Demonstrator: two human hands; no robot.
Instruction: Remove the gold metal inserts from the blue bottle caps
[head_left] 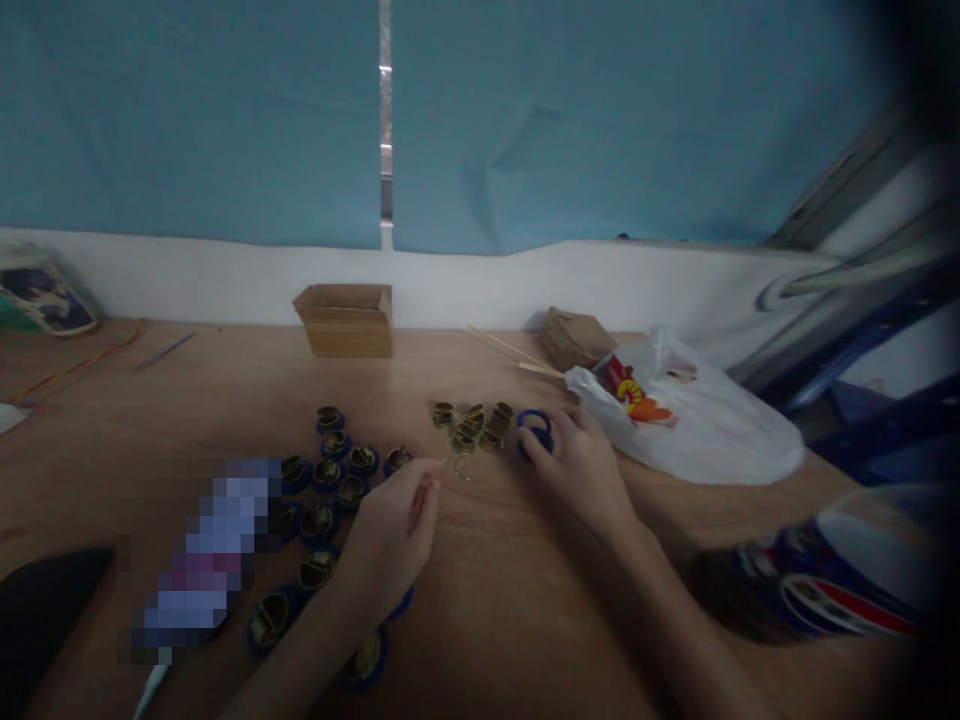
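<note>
My left hand [396,525] hovers over the wooden table [510,610], its fingers pinched on a small thin metal piece [459,464] near its fingertips. My right hand [581,462] rests on the table with its fingers on a blue ring [534,432]. Between the hands, slightly farther back, lies a small heap of brass-coloured parts [474,420]. Left of my left hand, several blue rings with brass insides [330,472] lie in a loose group, some hidden under my forearm.
An open cardboard box [347,318] stands at the back. A white plastic bag [697,420] and a brown packet [574,338] with wooden sticks [510,350] lie at the right. A can [825,580] lies at the near right. A blurred patch covers something at the left.
</note>
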